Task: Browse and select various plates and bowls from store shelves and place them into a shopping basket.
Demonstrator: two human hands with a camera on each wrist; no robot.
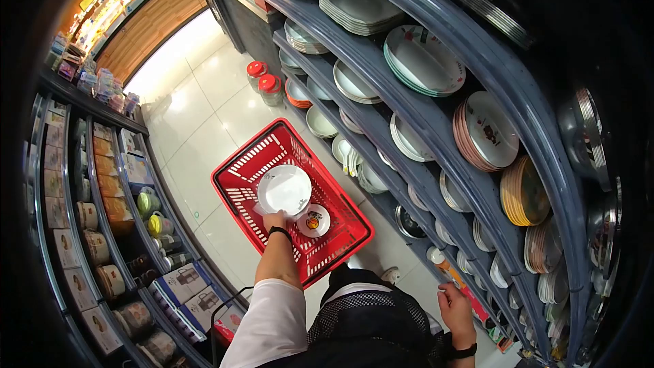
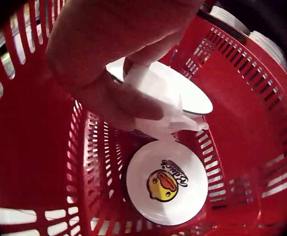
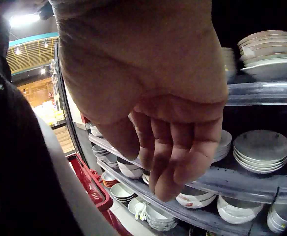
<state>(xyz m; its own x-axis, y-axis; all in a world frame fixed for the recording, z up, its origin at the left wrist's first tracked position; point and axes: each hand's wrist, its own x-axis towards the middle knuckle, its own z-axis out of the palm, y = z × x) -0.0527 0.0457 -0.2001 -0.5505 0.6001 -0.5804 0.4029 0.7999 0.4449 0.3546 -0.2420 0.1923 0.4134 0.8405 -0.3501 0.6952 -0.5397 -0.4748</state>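
Note:
My left hand (image 1: 275,220) reaches into a red shopping basket (image 1: 223,178) and grips the near edge of a white plate (image 1: 285,187). Thin white paper (image 2: 159,98) lies between the fingers and the plate's rim in the left wrist view. Just below this hand, a small white bowl (image 2: 142,196) with a yellow duck face printed inside sits in the basket. The right hand (image 1: 456,310) hangs loosely at my side with fingers slightly curled, holding nothing. In the right wrist view it hangs in front of the shelves of dishes.
Shelves (image 1: 402,105) on the right carry stacked plates and bowls. Two red-lidded glass jars (image 1: 270,90) stand on the tiled floor (image 1: 204,88) beyond the basket. Boxed goods and mugs (image 1: 95,245) fill shelves on the left.

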